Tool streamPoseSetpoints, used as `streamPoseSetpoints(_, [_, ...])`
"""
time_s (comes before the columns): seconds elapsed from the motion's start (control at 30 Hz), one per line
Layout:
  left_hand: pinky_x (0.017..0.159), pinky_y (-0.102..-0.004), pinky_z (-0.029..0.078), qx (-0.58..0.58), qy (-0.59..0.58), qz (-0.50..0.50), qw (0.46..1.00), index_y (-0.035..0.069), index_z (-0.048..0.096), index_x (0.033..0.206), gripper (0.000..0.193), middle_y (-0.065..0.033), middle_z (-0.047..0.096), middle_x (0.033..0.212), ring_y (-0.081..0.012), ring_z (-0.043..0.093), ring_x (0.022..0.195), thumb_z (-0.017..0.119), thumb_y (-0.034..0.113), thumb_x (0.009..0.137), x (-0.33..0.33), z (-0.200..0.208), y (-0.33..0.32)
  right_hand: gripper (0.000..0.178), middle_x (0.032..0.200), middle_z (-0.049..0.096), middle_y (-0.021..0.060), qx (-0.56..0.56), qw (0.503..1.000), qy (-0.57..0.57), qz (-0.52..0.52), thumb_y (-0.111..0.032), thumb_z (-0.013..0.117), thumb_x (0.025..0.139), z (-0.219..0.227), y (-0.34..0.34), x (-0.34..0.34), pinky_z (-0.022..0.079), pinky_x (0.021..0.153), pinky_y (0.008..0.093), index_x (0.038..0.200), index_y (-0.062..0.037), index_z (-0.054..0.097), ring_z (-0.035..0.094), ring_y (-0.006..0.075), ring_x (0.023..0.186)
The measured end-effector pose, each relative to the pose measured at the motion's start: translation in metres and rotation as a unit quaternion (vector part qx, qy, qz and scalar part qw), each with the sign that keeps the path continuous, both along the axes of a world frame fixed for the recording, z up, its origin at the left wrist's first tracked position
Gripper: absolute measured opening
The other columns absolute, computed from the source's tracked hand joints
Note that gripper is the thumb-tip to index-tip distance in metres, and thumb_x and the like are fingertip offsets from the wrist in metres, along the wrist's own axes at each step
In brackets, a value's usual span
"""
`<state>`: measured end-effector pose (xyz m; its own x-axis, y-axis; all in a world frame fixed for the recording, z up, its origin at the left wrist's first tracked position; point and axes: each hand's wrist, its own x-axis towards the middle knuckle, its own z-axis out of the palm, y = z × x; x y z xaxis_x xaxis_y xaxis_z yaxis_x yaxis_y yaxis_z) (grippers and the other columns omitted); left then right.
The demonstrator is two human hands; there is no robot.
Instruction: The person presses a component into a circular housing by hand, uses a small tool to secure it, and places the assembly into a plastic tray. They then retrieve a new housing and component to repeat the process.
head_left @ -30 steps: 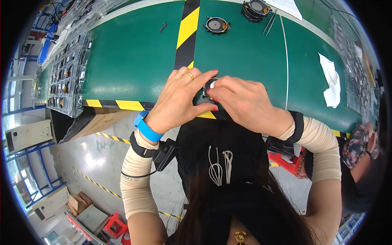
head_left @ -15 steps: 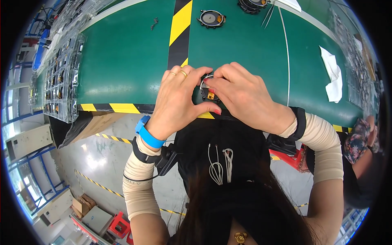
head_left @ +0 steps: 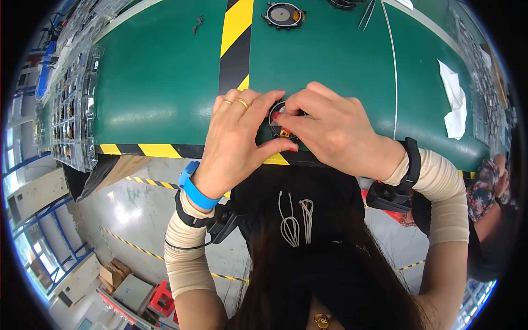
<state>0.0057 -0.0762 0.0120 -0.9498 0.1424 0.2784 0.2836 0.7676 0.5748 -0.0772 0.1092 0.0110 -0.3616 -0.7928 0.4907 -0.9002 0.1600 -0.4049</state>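
A round black watch housing (head_left: pixel 284 133) with an orange-gold patch inside lies at the table's front edge, partly covered by fingers. My left hand (head_left: pixel 234 135) grips it from the left, forefinger at its far rim and thumb at its near side. Over the housing, my right hand (head_left: pixel 338 129) is closed with bent fingers, thumb and forefinger pinched together at its inner face. What those fingertips hold, if anything, is hidden. Farther off on the green table (head_left: pixel 159 77) lies a similar watch housing (head_left: pixel 283 15) with a grey disc inside.
Tweezers (head_left: pixel 367 15) and another dark watch part (head_left: pixel 345 3) are at the far side. A white cloth (head_left: pixel 454 102) lies to the right. Clear compartment trays (head_left: pixel 74 110) stack at the left edge. A person's patterned sleeve (head_left: pixel 482 190) shows at far right.
My right fingers have curled in more over the housing, and the wrist has shifted slightly right. My left hand keeps its hold. The far objects sit higher in the picture.
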Motion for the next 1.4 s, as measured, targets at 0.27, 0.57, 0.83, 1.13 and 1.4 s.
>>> streamPoseSetpoints(0.27, [0.081, -0.0384, 0.041, -0.015, -0.008, -0.005, 1.000, 0.005, 0.062, 0.122, 0.067, -0.0066, 0.058, 0.101, -0.0267, 0.052, 0.092, 0.087, 0.030, 0.065, 0.000, 0.000, -0.001, 0.023, 0.089, 0.059, 0.0011, 0.000, 0.996, 0.035, 0.079, -0.003, 0.073, 0.068, -0.001, 0.003, -0.014, 0.046, 0.051, 0.0268, 0.091, -0.0051, 0.071, 0.057, 0.0159, 0.079])
streamPoseSetpoints(0.57, [0.085, -0.0385, 0.041, -0.049, 0.003, 0.055, 0.997, 0.004, 0.061, 0.124, 0.067, -0.0076, 0.058, 0.104, -0.0272, 0.053, 0.096, 0.087, 0.024, 0.065, 0.012, 0.002, 0.016, 0.029, 0.091, 0.059, 0.0038, -0.018, 0.998, -0.027, 0.045, 0.000, 0.072, 0.066, -0.003, 0.003, -0.005, 0.047, 0.051, 0.0286, 0.095, -0.0032, 0.070, 0.058, 0.0192, 0.077])
streamPoseSetpoints(0.83, [0.084, -0.0405, 0.041, -0.062, 0.043, 0.096, 0.992, 0.006, 0.061, 0.121, 0.065, -0.0069, 0.059, 0.105, -0.0269, 0.054, 0.097, 0.086, 0.021, 0.062, 0.013, -0.008, 0.021, 0.032, 0.092, 0.059, 0.0057, -0.024, 0.999, -0.042, 0.016, 0.005, 0.070, 0.065, -0.004, 0.002, -0.001, 0.047, 0.051, 0.0302, 0.096, -0.0012, 0.068, 0.058, 0.0219, 0.076])
streamPoseSetpoints(1.13, [0.084, -0.0411, 0.042, -0.063, 0.052, 0.096, 0.992, 0.006, 0.061, 0.119, 0.064, -0.0068, 0.059, 0.104, -0.0269, 0.055, 0.097, 0.084, 0.021, 0.061, 0.012, -0.009, 0.021, 0.034, 0.091, 0.058, 0.0061, -0.017, 0.999, -0.044, 0.002, 0.006, 0.069, 0.064, -0.002, 0.001, 0.002, 0.048, 0.051, 0.0299, 0.097, -0.0002, 0.068, 0.058, 0.0221, 0.076])
streamPoseSetpoints(1.4, [0.085, -0.0407, 0.041, -0.069, 0.052, 0.098, 0.991, 0.006, 0.061, 0.119, 0.064, -0.0066, 0.059, 0.104, -0.0267, 0.055, 0.097, 0.084, 0.021, 0.061, 0.011, -0.009, 0.022, 0.028, 0.088, 0.057, 0.0046, -0.011, 0.999, 0.004, 0.040, 0.003, 0.070, 0.064, 0.001, -0.002, -0.011, 0.046, 0.049, 0.0289, 0.092, -0.0010, 0.069, 0.057, 0.0196, 0.075])
